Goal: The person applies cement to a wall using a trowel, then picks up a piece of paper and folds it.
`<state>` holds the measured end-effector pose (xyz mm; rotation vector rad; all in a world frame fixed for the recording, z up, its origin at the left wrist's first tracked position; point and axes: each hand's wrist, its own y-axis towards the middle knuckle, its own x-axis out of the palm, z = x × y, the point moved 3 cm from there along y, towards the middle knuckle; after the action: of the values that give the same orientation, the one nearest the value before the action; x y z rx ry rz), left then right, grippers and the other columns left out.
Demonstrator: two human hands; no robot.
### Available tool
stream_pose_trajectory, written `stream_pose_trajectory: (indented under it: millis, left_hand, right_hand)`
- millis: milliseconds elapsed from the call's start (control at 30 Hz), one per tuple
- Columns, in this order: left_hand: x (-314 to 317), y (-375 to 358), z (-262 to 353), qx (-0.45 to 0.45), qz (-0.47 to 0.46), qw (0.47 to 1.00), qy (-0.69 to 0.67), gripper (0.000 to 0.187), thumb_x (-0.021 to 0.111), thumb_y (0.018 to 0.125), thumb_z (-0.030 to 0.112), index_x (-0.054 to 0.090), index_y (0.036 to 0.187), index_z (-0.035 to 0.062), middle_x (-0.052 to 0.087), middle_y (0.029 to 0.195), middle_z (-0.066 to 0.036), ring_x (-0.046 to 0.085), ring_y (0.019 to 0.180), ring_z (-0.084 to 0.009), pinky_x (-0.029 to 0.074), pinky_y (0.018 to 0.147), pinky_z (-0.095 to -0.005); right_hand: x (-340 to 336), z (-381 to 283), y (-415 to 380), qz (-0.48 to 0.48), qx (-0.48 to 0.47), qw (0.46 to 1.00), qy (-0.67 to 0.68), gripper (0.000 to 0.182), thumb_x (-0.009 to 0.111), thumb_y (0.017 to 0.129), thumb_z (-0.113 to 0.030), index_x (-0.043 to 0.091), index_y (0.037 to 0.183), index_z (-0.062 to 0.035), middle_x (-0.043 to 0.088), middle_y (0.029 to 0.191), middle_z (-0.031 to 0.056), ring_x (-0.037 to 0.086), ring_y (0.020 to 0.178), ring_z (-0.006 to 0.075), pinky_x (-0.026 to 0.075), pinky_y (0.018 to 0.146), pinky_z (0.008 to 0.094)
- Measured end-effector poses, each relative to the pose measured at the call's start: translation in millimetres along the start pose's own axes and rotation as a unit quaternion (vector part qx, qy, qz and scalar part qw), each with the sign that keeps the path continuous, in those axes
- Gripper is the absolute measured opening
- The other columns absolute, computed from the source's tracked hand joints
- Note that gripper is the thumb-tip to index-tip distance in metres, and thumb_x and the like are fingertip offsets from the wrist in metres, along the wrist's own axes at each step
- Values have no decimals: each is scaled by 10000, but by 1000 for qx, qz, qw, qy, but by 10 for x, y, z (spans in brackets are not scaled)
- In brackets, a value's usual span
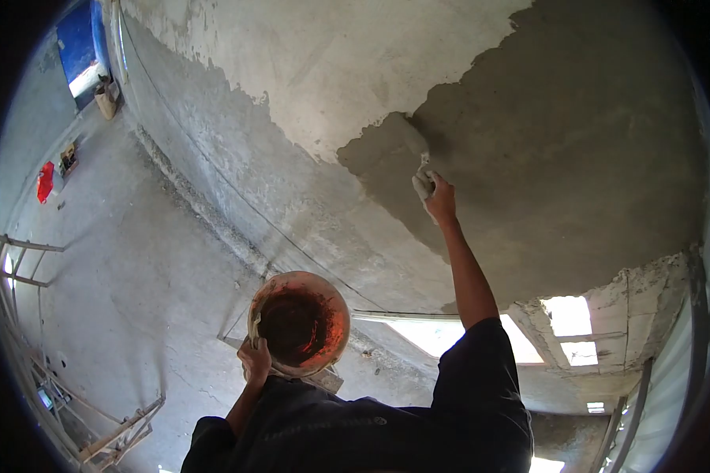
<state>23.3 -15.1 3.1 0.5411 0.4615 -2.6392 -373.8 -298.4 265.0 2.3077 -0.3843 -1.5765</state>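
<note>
Orange, crusty round bucket (336,319) in closed left hand (255,360), grey trowel (414,142) in closed right hand (442,199).

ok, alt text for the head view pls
Right hand holds a trowel against a wall, at the edge of a dark gray coat. Left hand grips a reddish bucket at its rim, with dark residue inside. A gray floor shows at image left.
</note>
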Motion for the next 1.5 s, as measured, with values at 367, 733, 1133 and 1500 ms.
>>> stream_pose_trajectory:
  millis: [367, 733, 1133, 1500]
  left_hand:
    - [102, 21, -117, 55, 42, 997, 38, 275, 565, 725, 178, 608, 785, -87, 600, 702, -271, 595, 668, -436, 460, 598, -449]
    - [94, 12, -75, 12, 8, 999, -31, 272, 552, 727, 183, 590, 714, -86, 584, 634, -243, 571, 560, -371, 437, 553, -430]
    - [43, 12, 86, 15, 1, 1000, -3, 244, 565, 742, 158, 589, 708, -82, 569, 620, -243, 566, 532, -339, 428, 531, -420]
    - [72, 10, -10, -2, 6, 1000, 9, 244, 582, 727, 161, 594, 711, -82, 569, 631, -259, 570, 551, -385, 432, 532, -435]
  right_hand:
    - [-471, 108, 239, 98, -70, 985, -126, 419, 658, 812, -340, 628, 992, 37, 662, 844, 176, 653, 763, 288, 512, 689, 352]
    - [13, -83, 58, -20, -17, 997, -67, 256, 640, 817, -211, 626, 936, 15, 669, 888, 152, 650, 848, 293, 516, 728, 348]
    - [-490, -257, 160, 159, -48, 986, 9, 292, 662, 821, -256, 638, 937, 11, 673, 875, 166, 673, 789, 251, 531, 670, 328]
    - [384, 84, 26, -22, -5, 1000, -12, 350, 654, 829, -306, 633, 926, 30, 651, 757, 147, 646, 689, 224, 476, 623, 312]
